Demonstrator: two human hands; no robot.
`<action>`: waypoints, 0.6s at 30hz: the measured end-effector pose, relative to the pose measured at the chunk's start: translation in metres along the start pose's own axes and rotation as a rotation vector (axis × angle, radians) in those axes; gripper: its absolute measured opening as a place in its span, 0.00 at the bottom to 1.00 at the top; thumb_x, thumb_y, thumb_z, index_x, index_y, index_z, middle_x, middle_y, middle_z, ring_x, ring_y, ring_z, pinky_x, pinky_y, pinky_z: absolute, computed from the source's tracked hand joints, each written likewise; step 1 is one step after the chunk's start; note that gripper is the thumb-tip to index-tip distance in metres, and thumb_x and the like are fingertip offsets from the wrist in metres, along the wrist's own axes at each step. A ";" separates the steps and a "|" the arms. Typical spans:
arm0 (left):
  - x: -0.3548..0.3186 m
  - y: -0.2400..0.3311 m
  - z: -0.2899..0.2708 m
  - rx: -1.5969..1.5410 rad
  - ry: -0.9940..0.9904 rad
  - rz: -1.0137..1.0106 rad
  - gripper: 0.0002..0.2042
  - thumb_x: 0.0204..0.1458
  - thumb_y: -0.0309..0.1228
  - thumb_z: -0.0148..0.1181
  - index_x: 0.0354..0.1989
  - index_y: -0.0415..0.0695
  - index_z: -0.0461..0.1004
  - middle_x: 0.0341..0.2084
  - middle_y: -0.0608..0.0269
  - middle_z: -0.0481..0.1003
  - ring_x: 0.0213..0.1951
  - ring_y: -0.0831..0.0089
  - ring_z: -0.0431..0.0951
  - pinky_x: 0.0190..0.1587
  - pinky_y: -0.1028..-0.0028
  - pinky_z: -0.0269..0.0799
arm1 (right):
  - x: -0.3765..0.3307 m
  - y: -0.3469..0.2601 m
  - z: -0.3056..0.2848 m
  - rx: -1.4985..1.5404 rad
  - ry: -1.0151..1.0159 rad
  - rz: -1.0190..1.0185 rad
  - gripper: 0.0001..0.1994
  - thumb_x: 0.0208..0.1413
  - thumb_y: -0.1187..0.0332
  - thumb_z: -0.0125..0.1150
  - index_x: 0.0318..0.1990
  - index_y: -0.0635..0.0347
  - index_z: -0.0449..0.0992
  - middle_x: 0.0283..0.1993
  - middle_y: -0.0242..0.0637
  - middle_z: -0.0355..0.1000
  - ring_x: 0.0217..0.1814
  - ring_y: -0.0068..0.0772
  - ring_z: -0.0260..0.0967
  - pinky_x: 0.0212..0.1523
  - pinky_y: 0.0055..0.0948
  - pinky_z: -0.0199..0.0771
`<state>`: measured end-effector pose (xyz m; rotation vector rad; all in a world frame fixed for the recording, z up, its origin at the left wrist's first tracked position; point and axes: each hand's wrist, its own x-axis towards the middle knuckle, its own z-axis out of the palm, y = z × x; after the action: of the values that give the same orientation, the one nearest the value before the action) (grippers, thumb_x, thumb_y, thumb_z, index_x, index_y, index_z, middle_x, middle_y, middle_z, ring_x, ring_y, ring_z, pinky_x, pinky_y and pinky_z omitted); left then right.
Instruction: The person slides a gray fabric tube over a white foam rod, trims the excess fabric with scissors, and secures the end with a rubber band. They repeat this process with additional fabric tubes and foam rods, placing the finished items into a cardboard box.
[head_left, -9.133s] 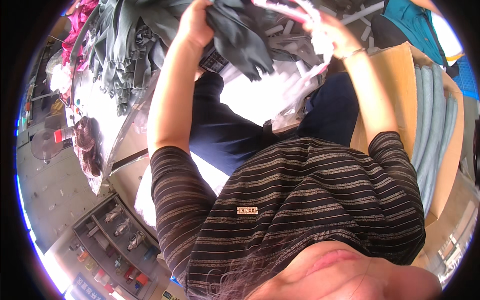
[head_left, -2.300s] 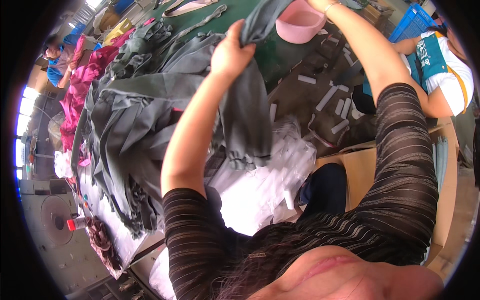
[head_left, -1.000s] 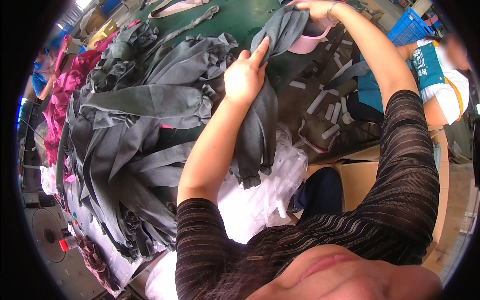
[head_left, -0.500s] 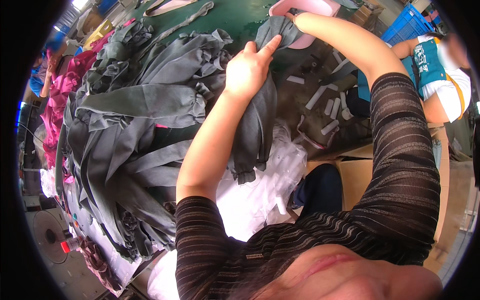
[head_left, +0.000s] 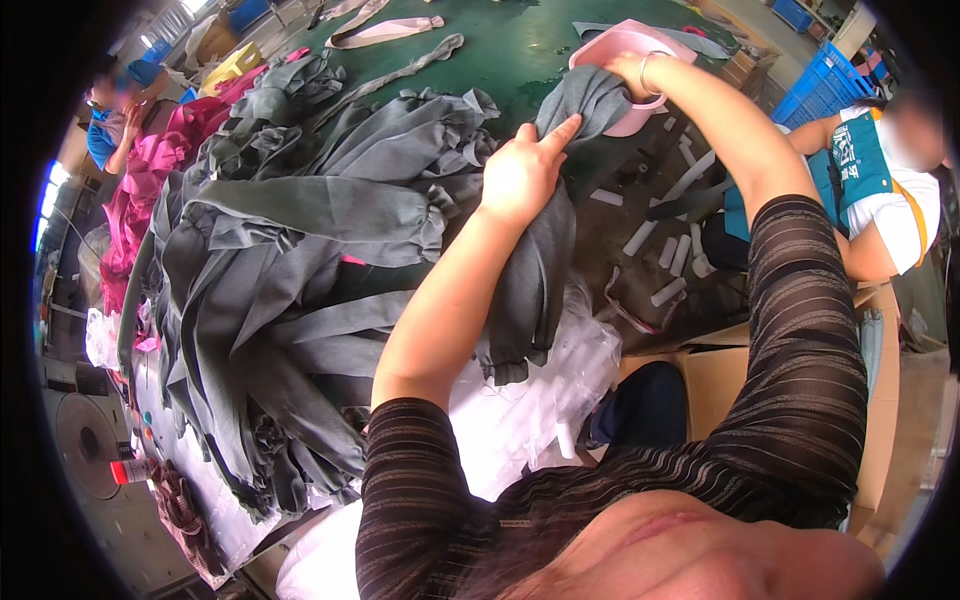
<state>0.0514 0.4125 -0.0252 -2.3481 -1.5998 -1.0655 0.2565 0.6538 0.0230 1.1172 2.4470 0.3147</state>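
A dark grey cloth piece (head_left: pixel 528 285), sleeve-like with a gathered lower end, hangs over the table's edge. My left hand (head_left: pixel 522 175) grips it partway up, with the index finger stretched along the cloth. My right hand (head_left: pixel 630 72), a bracelet at its wrist, is closed at the bunched upper end; its fingertips are mostly hidden. Just behind that hand sits a pink plastic container (head_left: pixel 655 36). Left of my left hand lies a large heap of similar grey cloth pieces (head_left: pixel 320 215), some with ruffled ends.
The green tabletop (head_left: pixel 500 50) carries loose cloth strips (head_left: pixel 385 35). Magenta cloth (head_left: pixel 150 175) lies at far left, near a person (head_left: pixel 115 125). At right are another person (head_left: pixel 870 185), white rolls (head_left: pixel 640 238) and a blue crate (head_left: pixel 820 88). Clear plastic (head_left: pixel 530 410) and a cardboard box (head_left: pixel 715 385) are near me.
The view has shifted, so the scene sits lower and farther right. More of my right hand shows beside the pink container. Both hands remain at the same grey cloth.
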 end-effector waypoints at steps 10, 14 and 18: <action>-0.001 0.003 -0.005 0.025 0.203 0.048 0.27 0.45 0.29 0.61 0.56 0.65 0.68 0.23 0.58 0.65 0.22 0.61 0.72 0.24 0.66 0.70 | -0.023 -0.007 -0.030 0.167 0.503 0.447 0.21 0.41 0.69 0.61 0.47 0.43 0.72 0.52 0.33 0.70 0.60 0.44 0.62 0.50 0.37 0.70; -0.002 -0.004 -0.001 0.135 0.182 0.069 0.24 0.47 0.29 0.58 0.54 0.65 0.71 0.23 0.59 0.64 0.22 0.62 0.72 0.24 0.66 0.70 | -0.020 0.017 -0.008 0.067 0.249 0.040 0.36 0.33 0.67 0.68 0.57 0.48 0.64 0.58 0.41 0.64 0.63 0.44 0.58 0.59 0.35 0.62; -0.001 -0.001 0.001 0.153 0.146 0.085 0.23 0.47 0.27 0.56 0.54 0.65 0.71 0.23 0.59 0.64 0.23 0.62 0.73 0.25 0.66 0.71 | -0.008 0.037 -0.027 0.537 -0.453 -0.115 0.42 0.32 0.68 0.69 0.62 0.48 0.60 0.62 0.43 0.61 0.66 0.42 0.55 0.63 0.34 0.57</action>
<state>0.0507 0.4126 -0.0272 -2.1655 -1.4618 -1.0314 0.2728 0.6710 0.0625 1.0886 2.2110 -0.6027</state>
